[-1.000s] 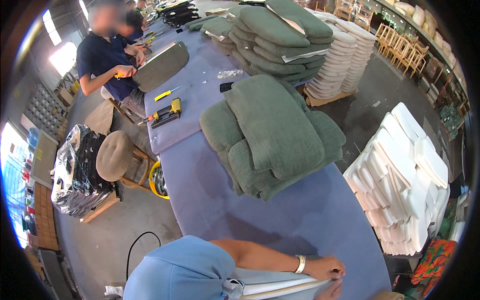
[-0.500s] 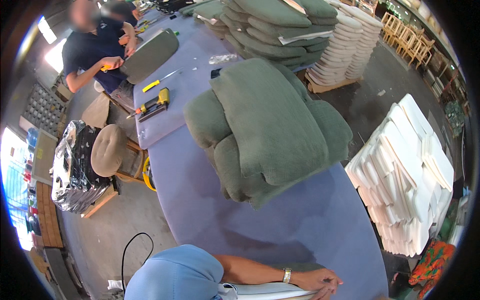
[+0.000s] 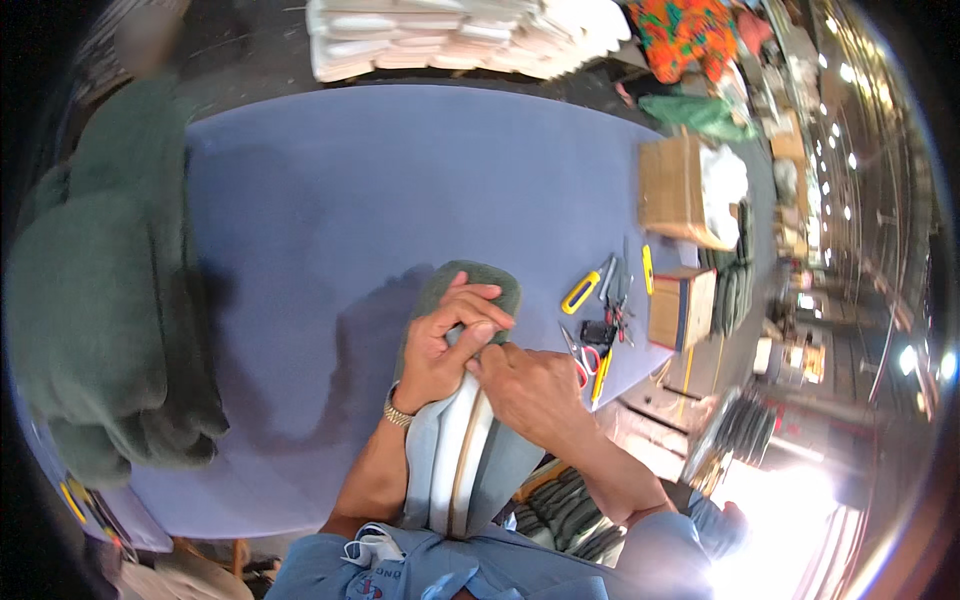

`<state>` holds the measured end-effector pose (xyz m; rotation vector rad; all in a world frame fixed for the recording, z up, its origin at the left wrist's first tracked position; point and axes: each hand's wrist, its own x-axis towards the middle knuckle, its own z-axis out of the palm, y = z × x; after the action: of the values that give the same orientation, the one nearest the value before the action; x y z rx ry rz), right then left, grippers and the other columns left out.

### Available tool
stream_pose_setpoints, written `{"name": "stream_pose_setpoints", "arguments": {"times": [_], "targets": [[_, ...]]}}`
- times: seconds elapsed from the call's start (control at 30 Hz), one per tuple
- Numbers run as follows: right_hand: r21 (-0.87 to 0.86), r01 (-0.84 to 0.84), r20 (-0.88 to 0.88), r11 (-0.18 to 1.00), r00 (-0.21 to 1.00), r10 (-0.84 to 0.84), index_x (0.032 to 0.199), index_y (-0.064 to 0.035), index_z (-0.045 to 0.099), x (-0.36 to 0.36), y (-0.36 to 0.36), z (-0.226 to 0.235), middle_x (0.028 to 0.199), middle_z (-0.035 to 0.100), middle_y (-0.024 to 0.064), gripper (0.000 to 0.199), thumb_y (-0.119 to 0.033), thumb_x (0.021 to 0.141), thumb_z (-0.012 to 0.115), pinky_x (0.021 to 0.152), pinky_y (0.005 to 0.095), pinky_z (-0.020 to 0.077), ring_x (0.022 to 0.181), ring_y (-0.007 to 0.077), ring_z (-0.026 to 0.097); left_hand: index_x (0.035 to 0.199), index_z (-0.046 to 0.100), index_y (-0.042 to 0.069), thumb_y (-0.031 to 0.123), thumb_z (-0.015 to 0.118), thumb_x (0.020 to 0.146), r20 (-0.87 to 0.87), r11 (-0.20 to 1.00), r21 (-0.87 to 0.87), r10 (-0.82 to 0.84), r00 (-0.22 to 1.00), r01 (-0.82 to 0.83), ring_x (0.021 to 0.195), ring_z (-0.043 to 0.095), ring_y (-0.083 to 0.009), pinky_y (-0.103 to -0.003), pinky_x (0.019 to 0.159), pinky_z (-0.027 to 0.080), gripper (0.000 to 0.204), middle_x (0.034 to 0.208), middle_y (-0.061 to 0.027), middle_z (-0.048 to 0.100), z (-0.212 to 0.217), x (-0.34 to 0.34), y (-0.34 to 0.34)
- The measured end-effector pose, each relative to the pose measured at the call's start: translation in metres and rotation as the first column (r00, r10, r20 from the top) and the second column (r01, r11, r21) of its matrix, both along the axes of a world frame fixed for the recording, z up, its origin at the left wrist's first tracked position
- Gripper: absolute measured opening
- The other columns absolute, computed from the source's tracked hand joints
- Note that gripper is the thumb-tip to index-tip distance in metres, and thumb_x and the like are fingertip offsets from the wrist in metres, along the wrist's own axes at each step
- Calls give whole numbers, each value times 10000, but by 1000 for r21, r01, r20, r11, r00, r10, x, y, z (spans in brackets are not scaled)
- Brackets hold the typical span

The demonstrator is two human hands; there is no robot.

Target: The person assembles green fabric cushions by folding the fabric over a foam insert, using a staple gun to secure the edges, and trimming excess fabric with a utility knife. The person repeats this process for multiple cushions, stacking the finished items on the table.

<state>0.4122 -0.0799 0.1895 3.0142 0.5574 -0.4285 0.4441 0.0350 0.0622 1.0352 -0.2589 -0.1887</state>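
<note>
A padded seat cushion (image 3: pixel 462 455) stands on edge against my body, its far end wrapped in dark green fabric (image 3: pixel 490 285). White padding and a thin brown strip show along its upper edge, with grey-blue cloth at both sides. My left hand (image 3: pixel 452 335), with a metal watch at the wrist, is closed over the cushion's far end. Pressed against it, my right hand (image 3: pixel 530 392) is curled with the thumb and fingers pinching the cover at the edge. What lies under the fingertips is hidden.
A pile of dark green cushions (image 3: pixel 95 290) is at the left of the blue-covered table (image 3: pixel 430 150). Right of my hands lie a yellow-handled screwdriver (image 3: pixel 580 292), scissors (image 3: pixel 580 355), pliers and yellow cutters. Cardboard boxes (image 3: pixel 672 190) stand at the right edge, white padding stacks (image 3: pixel 460 40) beyond.
My view has swung to the right and down, from the green pile to the cushion before me. Both hands now show together at its far end.
</note>
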Motion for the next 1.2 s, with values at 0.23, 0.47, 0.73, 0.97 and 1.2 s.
{"name": "stream_pose_setpoints", "arguments": {"times": [0.23,0.47,0.73,0.97,1.2], "targets": [[24,18,10,1000,1000,-18,759,-101,579,-1,-2,-9,634,628,42,339,-327,1009,613,445,324,487,509,181,666,869,683,79,154,644,997,44,989,83,-125,991,121,1234,632,-254,-528,1231,234,154,1016,-46,776,-3,15,11],[43,4,23,999,1000,-5,763,-104,596,5,-6,-10,659,659,58,322,-316,1005,618,451,332,495,518,200,670,1133,735,60,169,605,1022,-53,969,17,-247,968,248,1216,622,-229,-363,1043,484,203,1285,-141,688,14,71,7],[151,35,-217,988,976,-1,1221,-61,684,3,-24,-19,1112,740,154,285,-158,1020,507,733,425,572,968,290,732,1101,683,54,261,736,887,225,951,301,-145,963,73,1149,647,-312,-448,998,499,303,1214,-119,675,-4,46,-22],[394,173,-59,903,985,-163,916,-91,685,-24,-59,-40,791,676,127,233,-306,986,626,597,456,507,663,337,642,1453,539,83,236,638,922,-6,916,325,-246,969,235,1408,447,-255,-611,1247,108,561,1459,-81,534,0,29,-16],[566,506,-178,651,846,-503,967,-53,688,-97,-99,-78,852,642,91,201,-248,982,643,681,402,486,755,263,597,1323,660,37,298,746,924,246,974,208,42,968,-95,1112,673,-335,-418,928,536,485,1254,-192,700,-14,30,-32]]}}
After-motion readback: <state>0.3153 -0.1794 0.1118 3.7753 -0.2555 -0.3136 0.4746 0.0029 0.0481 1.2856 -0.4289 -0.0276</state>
